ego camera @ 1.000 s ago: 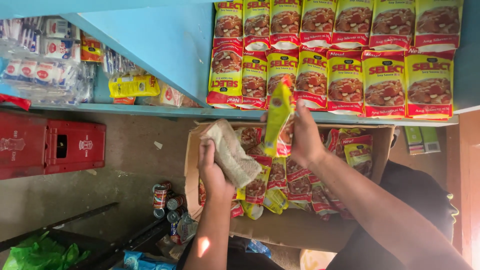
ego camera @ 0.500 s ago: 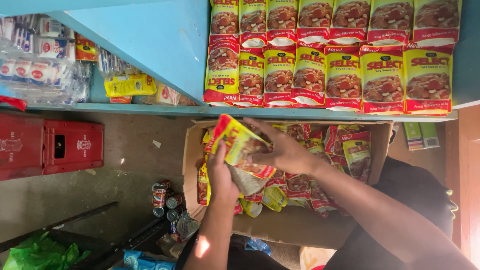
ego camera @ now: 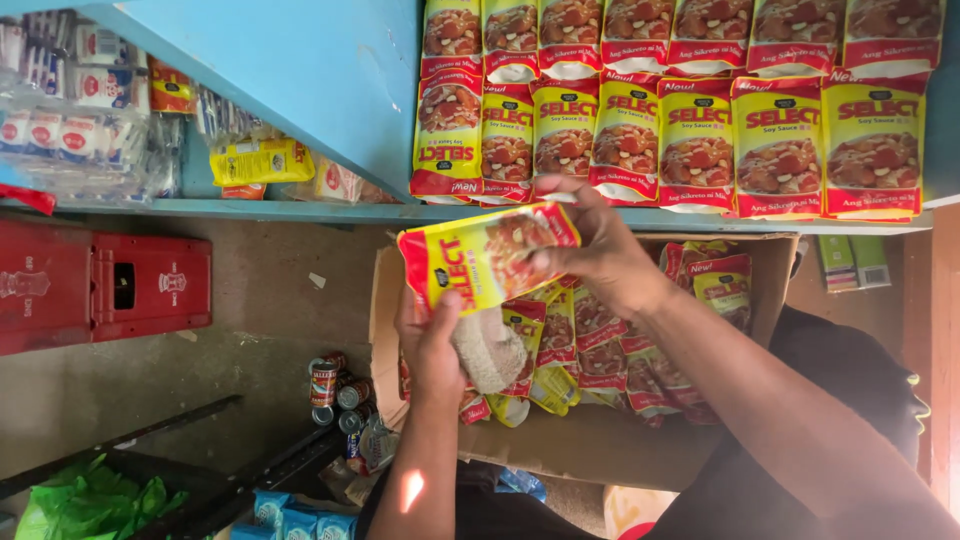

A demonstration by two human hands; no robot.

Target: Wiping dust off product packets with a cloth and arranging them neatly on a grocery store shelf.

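Head view: red-yellow pouch [ego camera: 487, 256] above pouch-filled carton [ego camera: 600, 445].

This is a small grocery shop or its stockroom. A blue shelf [ego camera: 300, 208] carries a neat row of identical yellow-and-red sauce pouches [ego camera: 700, 140], with more of the same filling an open cardboard box [ego camera: 600, 440] below. Bundled small packets [ego camera: 70, 110] sit on the shelf, and tins [ego camera: 335, 385] and a red crate [ego camera: 100, 290] stand on the concrete floor.

Red crate [ego camera: 100, 290], floor cans [ego camera: 335, 385]
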